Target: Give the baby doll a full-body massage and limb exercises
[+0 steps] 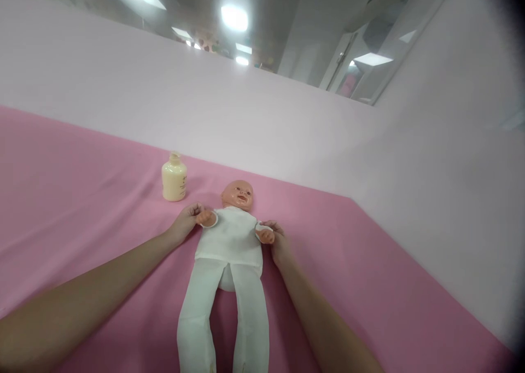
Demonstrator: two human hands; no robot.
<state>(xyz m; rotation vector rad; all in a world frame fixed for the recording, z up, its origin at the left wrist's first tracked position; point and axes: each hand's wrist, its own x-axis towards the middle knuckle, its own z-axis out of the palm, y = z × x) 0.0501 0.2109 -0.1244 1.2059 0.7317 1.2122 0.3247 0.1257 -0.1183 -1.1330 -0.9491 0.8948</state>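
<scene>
A doll in white clothes lies face up on a pink sheet. The left hand holds one doll wrist, the right hand holds the other; the fingers seem closed around them. A cream bottle stands near the head.

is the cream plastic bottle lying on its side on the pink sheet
No, the cream plastic bottle stands upright on the pink sheet, beside the doll's head.

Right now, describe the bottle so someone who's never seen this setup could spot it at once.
Start at the pink sheet spread below the pale wall. A baby doll in white clothes lies on it, each arm held by one of the hands. The bottle stands upright just beyond the left hand, beside the doll's head: squat, cream-yellow, the only container there.
</scene>
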